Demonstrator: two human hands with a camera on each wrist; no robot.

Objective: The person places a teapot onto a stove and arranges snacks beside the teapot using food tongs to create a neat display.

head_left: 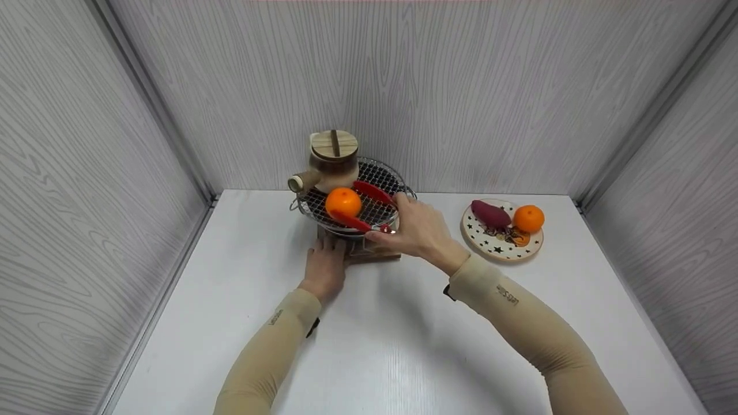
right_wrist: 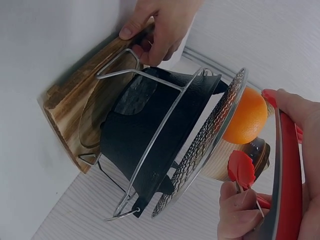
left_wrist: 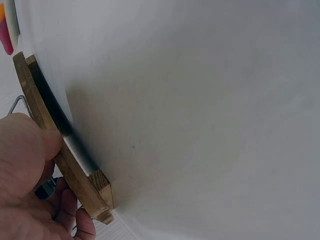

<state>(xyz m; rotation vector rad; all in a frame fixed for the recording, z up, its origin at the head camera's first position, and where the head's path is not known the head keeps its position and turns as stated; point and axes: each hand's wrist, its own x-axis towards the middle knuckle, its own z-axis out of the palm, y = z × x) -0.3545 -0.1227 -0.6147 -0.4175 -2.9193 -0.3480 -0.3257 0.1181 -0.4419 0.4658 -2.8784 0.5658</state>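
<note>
My right hand (head_left: 424, 230) holds red-tipped tongs (head_left: 373, 192), their two arms spread apart. Between the tips is an orange (head_left: 343, 203) on a round wire mesh grill (head_left: 377, 173); whether the tips touch it I cannot tell. Under the mesh stands a black stove pot (right_wrist: 150, 132) in a wire frame, on a wooden board (right_wrist: 67, 112). With thumb and fingers, my left hand (head_left: 326, 270) grips the edge of that board, also visible in the left wrist view. Behind the orange, a brown teapot (head_left: 335, 170) with a wooden lid and side handle sits on the mesh.
To the right, a star-patterned plate (head_left: 484, 245) carries a purple sweet potato (head_left: 490, 214) and a second orange (head_left: 528, 219). Grey wood-grain walls (head_left: 369, 86) enclose the white table (head_left: 369, 334) at the back and both sides.
</note>
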